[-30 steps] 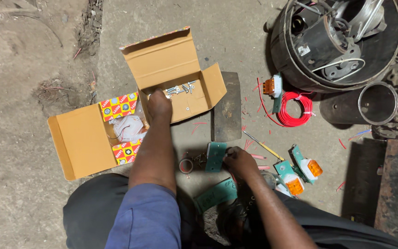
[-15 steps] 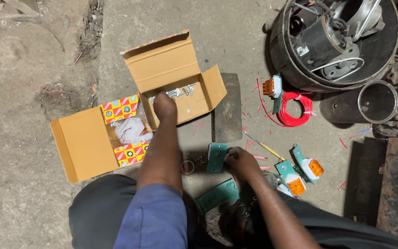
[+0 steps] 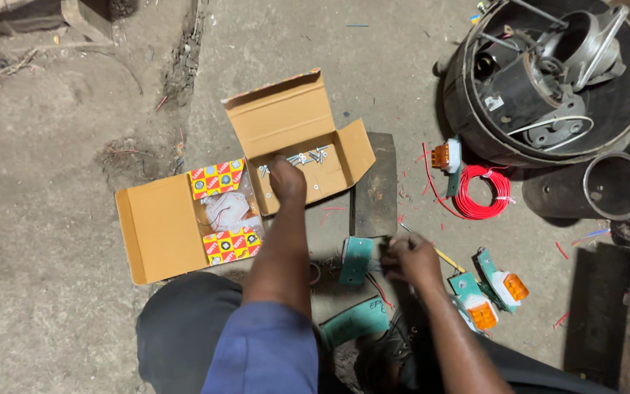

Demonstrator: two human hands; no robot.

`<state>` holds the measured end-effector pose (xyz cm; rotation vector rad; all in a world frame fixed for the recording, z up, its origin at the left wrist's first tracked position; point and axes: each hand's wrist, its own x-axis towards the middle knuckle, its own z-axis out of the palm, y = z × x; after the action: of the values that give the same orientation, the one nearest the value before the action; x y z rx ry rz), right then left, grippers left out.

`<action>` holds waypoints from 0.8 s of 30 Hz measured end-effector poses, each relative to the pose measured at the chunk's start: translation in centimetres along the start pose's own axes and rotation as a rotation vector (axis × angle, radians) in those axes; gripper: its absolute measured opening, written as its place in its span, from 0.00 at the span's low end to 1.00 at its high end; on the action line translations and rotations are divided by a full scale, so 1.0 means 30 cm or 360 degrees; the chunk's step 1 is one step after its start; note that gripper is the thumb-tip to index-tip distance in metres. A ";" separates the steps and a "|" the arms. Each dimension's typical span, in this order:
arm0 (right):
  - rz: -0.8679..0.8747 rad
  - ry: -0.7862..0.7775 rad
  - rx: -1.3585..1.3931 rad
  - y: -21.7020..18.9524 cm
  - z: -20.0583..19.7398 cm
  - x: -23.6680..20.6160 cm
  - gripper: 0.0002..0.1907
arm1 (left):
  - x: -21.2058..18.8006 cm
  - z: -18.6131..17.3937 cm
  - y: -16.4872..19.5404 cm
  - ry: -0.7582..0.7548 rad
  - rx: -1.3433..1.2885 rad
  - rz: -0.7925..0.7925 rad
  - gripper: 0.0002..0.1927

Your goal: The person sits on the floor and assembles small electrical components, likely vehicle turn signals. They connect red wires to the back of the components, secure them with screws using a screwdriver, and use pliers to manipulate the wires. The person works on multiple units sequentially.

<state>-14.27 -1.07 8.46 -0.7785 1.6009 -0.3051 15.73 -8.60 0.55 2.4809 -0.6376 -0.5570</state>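
Left hand (image 3: 287, 179) is down inside the open cardboard box (image 3: 297, 124), fingers curled over the loose silver screws (image 3: 304, 157) scattered on its floor; from above I cannot tell whether it has pinched one or is only resting on them. Right hand (image 3: 411, 258) sits well apart from it, low near the person's lap, closed around the edge of a teal bracket plate (image 3: 354, 260) that stands just to its left; the fingers are blurred, so how firm the hold is stays unclear. A yellow-handled tool (image 3: 442, 255) pokes out just beyond that hand.

Beside the left forearm, on its outer side, the box's long flap (image 3: 156, 230) lies flat, and between flap and hand are two bright red-and-yellow packets (image 3: 216, 179) with a crumpled clear plastic bag (image 3: 226, 211) between them. Ahead of the right hand lies a dark flat slab (image 3: 375, 186) touching the box's side flap.

To the right of the right hand: two teal units with orange lenses (image 3: 494, 299) side by side on the ground. Further out, a red wire coil (image 3: 484, 192) with another orange-lensed unit (image 3: 445, 155) just beside it. Beyond those, a big dark round drum (image 3: 475, 124) holding metal motor parts, and a metal cylinder (image 3: 615, 186) lying near it. Another teal plate (image 3: 355, 321) lies near the person's knee.
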 end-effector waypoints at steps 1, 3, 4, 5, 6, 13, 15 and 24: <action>0.0042 0.0062 0.0105 -0.024 0.005 -0.009 0.11 | -0.022 -0.002 0.019 0.0018 -0.0020 -0.0122 0.09; 0.0104 0.0138 0.0268 -0.063 0.015 -0.027 0.12 | -0.088 0.008 0.102 0.0068 -0.0264 -0.0401 0.12; 0.0114 0.0151 0.0332 -0.081 0.021 -0.027 0.13 | -0.136 0.011 0.144 0.0021 -0.0252 -0.0450 0.13; 0.0123 0.0169 0.0396 -0.093 0.022 -0.027 0.14 | -0.201 0.021 0.191 -0.0031 -0.0244 -0.0498 0.16; 0.0001 0.0107 0.0631 -0.105 0.023 -0.019 0.15 | -0.273 0.028 0.229 0.0106 -0.0446 -0.0184 0.12; 0.0026 -0.0278 0.1728 -0.074 -0.058 0.097 0.25 | -0.678 0.028 0.346 -0.0975 -0.0067 0.0808 0.12; 0.0031 -0.0296 0.1816 -0.052 -0.075 0.127 0.23 | -0.595 0.021 0.348 -0.0824 -0.0008 0.0760 0.11; -0.0105 -0.0551 0.1575 -0.055 0.021 0.071 0.26 | 0.044 -0.115 -0.019 -0.0002 -0.0361 -0.0157 0.17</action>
<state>-13.17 -3.48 7.69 -0.0944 0.9128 -0.8711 18.69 -7.59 2.58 2.3070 -0.4286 -0.6315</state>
